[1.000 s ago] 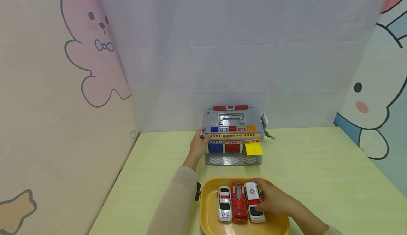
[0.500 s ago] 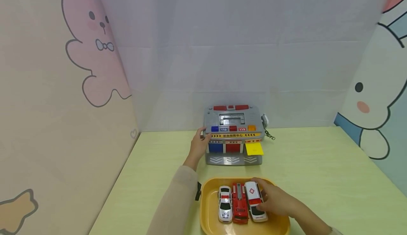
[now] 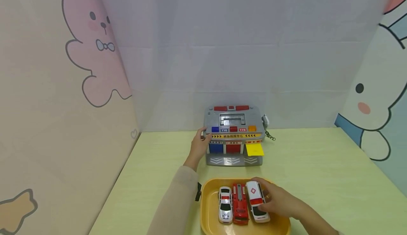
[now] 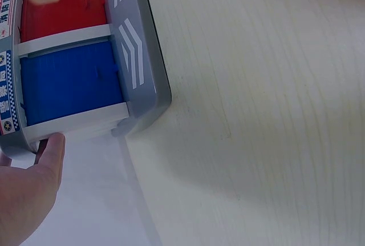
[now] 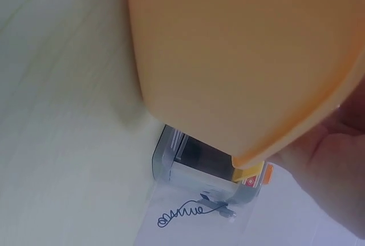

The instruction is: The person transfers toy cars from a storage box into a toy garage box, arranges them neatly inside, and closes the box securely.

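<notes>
My left hand [image 3: 199,146] holds the left side of a grey toy emergency station [image 3: 233,160], its thumb at the front edge. The station has a blue door [image 4: 71,80] and a red door [image 4: 65,12], both down, and a yellow door [image 3: 254,149] swung up at the right. My right hand [image 3: 279,200] grips a white toy ambulance [image 3: 256,195] with a red cross, fingers at its far end and thumb on its side. The ambulance tilts in the yellow tray [image 3: 206,206], beside a red toy fire truck [image 3: 240,203] and a white toy police car [image 3: 225,206].
Behind the station stands a pale cloth wall [image 3: 206,69]. A toy handset [image 3: 265,120] with a coiled cord [image 3: 269,135] hangs at the station's right side. Pale green tabletop [image 3: 318,178] stretches to either side, between printed side walls.
The ambulance has shifted a little to the right and turned at a slant, leaving a gap from the fire truck, as my right hand moves with it. The left hand stays in place.
</notes>
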`<state>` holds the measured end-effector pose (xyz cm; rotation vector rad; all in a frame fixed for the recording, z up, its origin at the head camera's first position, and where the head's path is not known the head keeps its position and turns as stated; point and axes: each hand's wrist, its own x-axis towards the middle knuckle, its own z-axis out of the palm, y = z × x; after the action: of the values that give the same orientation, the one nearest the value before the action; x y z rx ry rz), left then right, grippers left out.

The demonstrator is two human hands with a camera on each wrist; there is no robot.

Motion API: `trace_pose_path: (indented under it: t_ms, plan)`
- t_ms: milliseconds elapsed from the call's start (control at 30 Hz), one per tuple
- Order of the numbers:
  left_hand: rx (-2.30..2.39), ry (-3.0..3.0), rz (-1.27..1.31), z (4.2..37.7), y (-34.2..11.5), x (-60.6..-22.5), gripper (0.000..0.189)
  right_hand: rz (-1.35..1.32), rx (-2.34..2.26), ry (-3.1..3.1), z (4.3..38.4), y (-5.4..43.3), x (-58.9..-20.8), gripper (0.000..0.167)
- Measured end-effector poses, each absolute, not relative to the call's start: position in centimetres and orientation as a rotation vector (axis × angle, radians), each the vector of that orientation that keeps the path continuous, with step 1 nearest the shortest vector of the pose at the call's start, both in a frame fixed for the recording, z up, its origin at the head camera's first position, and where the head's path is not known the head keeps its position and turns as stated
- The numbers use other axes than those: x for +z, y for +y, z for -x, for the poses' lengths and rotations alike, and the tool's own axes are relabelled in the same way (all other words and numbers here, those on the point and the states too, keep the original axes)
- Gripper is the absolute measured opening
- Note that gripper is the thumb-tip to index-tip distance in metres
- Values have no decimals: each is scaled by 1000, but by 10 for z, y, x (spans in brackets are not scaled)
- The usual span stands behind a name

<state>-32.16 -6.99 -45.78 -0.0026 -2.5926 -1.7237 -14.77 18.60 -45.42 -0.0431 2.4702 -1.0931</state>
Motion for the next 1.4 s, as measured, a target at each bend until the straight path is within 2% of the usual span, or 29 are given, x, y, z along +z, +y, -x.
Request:
trace_pose_path:
  t_ms: [1000, 1400]
  plan:
    - [-1714, -2586, 12, 323, -69, -459, 47, -4, -1230, 2422, 149, 213, -435, 86]
    - [-1725, -2581, 8, 322, -69, -459, 47, 69, -1351, 2326, 156, 234, -426, 86]
